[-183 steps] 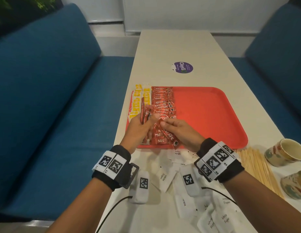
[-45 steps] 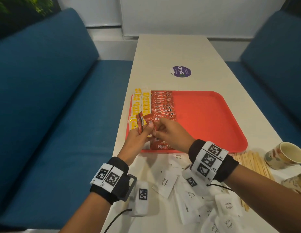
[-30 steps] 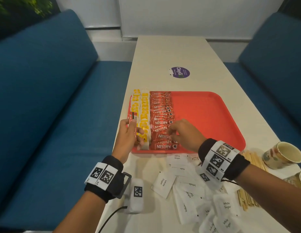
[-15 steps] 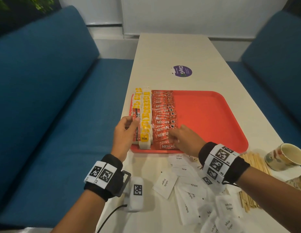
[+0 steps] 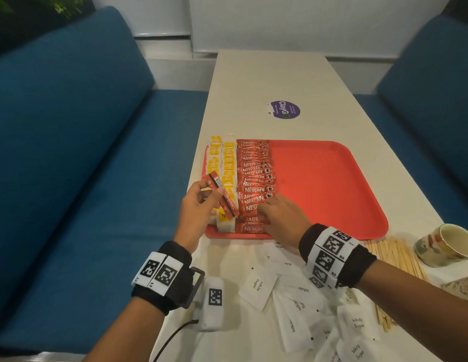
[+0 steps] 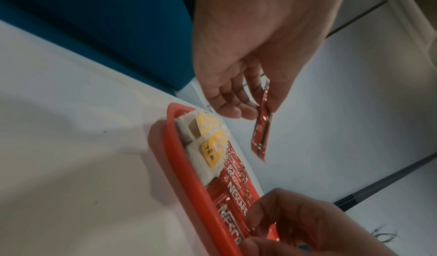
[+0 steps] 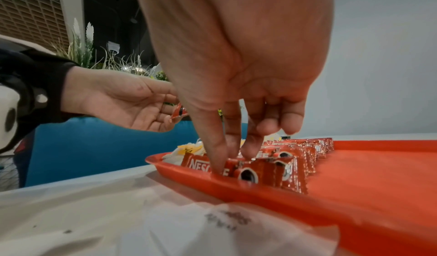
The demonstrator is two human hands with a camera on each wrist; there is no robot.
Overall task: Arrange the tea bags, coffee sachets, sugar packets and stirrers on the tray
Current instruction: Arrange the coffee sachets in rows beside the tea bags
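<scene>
The left hand [image 5: 195,205] pinches one red coffee sachet [image 5: 223,197] between thumb and fingers, holding it tilted above the tea bags [image 5: 223,165] at nine o'clock on the red tray [image 5: 332,192]. The right hand [image 5: 282,218], fingers bent downward, presses its fingertips [image 7: 218,166] onto the nearest Nescafe sachets [image 5: 255,176] in the row at the tray's six o'clock edge. White sugar packets [image 5: 257,286] and wooden stirrers [image 5: 394,257] lie on the bench [image 5: 253,82].
</scene>
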